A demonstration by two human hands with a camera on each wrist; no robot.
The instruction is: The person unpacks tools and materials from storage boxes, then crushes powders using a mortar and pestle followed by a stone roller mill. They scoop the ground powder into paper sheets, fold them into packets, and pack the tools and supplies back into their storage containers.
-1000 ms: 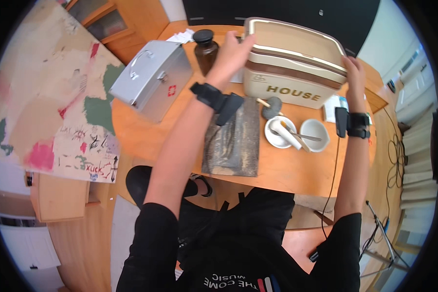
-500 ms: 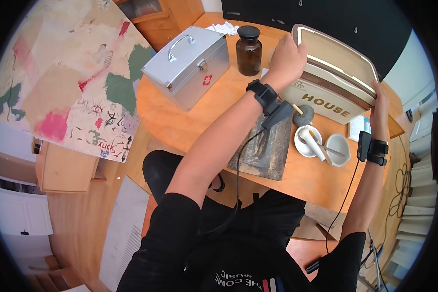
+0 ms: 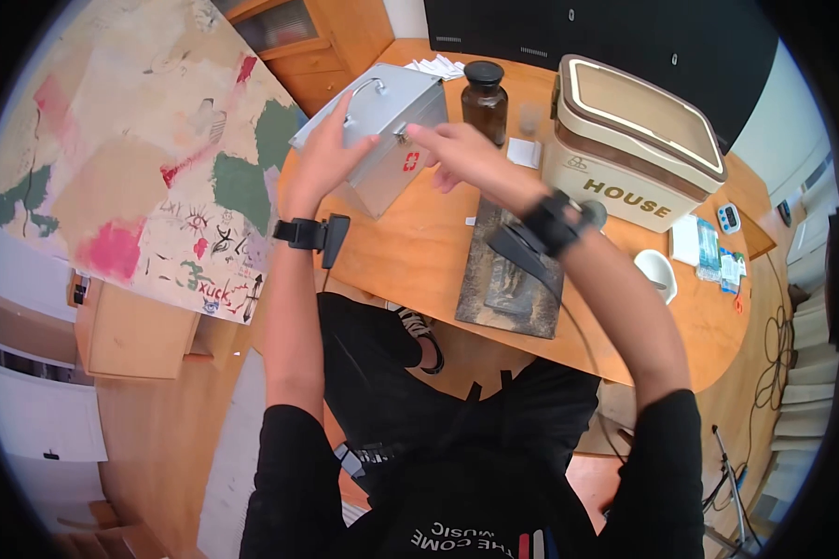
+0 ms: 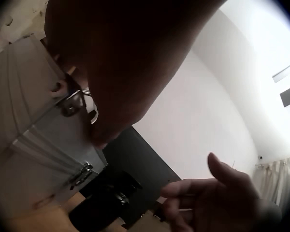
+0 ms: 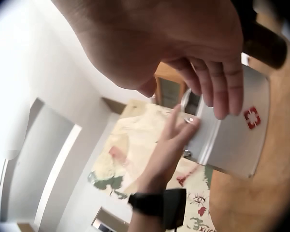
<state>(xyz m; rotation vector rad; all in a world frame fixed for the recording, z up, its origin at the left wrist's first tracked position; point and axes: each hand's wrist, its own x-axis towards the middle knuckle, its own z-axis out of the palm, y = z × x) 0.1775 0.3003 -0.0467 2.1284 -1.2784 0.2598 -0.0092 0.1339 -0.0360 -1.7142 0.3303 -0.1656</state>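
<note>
A silver metal case with a top handle, a front latch and a red cross emblem stands at the left of the table. My left hand reaches over its left part, fingers extended and thumb spread, overlapping the lid and handle in the head view. Close by the latch is my right hand, fingers extended with nothing in them; the right wrist view shows its fingers in front of the case. Behind the right hand stands a brown glass bottle with a black stopper.
The cream "HOUSE" box, its brown-edged lid on, stands at the back right. A dark stone slab lies near the front edge. At right are a white bowl, blue packets and a small blue-and-white device.
Both hands have let go of the cream "HOUSE" box and moved left to the silver case. The box stays on the table at the back right.
</note>
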